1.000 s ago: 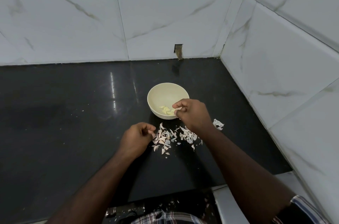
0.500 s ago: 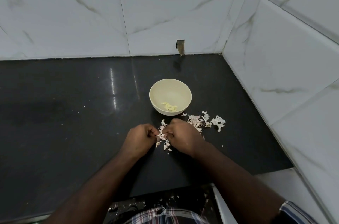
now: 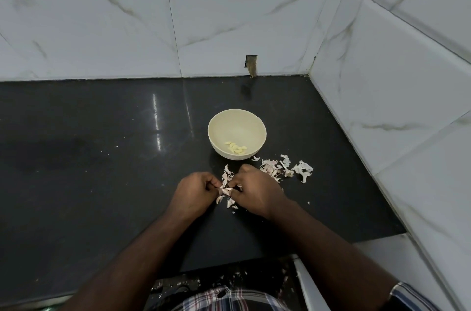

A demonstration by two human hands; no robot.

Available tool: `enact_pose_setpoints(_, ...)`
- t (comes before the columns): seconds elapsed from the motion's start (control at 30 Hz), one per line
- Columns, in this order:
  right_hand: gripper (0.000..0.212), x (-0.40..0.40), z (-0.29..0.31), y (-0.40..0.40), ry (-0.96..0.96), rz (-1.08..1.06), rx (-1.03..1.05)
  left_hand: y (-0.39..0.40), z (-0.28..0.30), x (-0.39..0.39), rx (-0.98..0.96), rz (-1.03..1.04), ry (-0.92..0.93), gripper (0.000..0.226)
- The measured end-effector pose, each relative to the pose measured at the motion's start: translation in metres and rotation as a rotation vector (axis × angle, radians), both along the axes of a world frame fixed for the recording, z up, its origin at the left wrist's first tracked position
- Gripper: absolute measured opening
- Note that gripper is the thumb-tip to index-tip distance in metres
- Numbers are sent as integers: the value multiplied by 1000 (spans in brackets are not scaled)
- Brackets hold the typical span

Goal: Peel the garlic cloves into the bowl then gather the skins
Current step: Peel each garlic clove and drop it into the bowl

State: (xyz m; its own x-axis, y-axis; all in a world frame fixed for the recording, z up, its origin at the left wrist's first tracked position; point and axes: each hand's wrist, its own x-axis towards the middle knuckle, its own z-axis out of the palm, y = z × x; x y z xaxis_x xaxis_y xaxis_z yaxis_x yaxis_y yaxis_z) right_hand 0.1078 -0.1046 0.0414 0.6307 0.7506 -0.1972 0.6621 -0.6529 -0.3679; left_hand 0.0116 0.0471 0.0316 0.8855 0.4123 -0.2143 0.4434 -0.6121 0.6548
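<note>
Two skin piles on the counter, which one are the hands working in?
The near pile of skins, between the left hand and right hand, in front of the bowl. The other pile lies untouched farther right.

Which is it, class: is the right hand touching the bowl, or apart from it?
Apart. The head view shows dark countertop between the right hand and the bowl.

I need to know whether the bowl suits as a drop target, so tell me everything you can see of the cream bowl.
The round cream bowl, plastic or ceramic by its matte look, stands upright on the glossy black countertop, beyond both hands and touched by neither. Its inside is plain and deep, and a small cluster of pale peeled garlic cloves lies at the bottom on the near side. Papery garlic skins lie on the counter just in front of it and to its right.
</note>
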Motion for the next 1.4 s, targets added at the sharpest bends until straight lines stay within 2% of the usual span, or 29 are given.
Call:
enact_pose_setpoints(0.27, 9, -4, 1, 3, 17, -71, 22, -1, 0, -2, -4, 12, -8, 5)
enact_pose_setpoints(0.4, 9, 0, 6, -2, 56, -162, 157, 0, 1, -2, -23, 17, -5, 12)
enact_pose_setpoints(0.53, 17, 6, 9, -10, 242, -222, 348, -4, 8, -4, -86, 107, -112, 25)
enact_pose_setpoints(0.6, 18, 6, 10, -12, 338, -261, 442, -7, 13, -2, -178, 140, -197, 20)
enact_pose_setpoints(0.73, 14, 3, 16, -14, 496, -369, 651, -17, 23, 2, -564, 81, -288, 10)
enact_pose_setpoints(0.87, 12, 1, 22, -19, 618, -422, 725, -22, 27, 6, -754, 148, -332, 8)
enact_pose_setpoints(0.93, 5, 2, 22, -21, 583, -383, 708, -24, 26, 7, -797, 172, -333, 10)
enact_pose_setpoints(1.13, 12, 3, 25, -23, 436, -324, 625, -32, 26, 11, -857, 171, -360, 7)
enact_pose_setpoints(1.27, 8, 1, 26, -23, 408, -322, 609, -34, 27, 12, -867, 189, -359, 6)
enact_pose_setpoints(1.4, 6, -3, 23, -24, 283, -298, 585, -38, 29, 13, -889, 208, -343, 6)
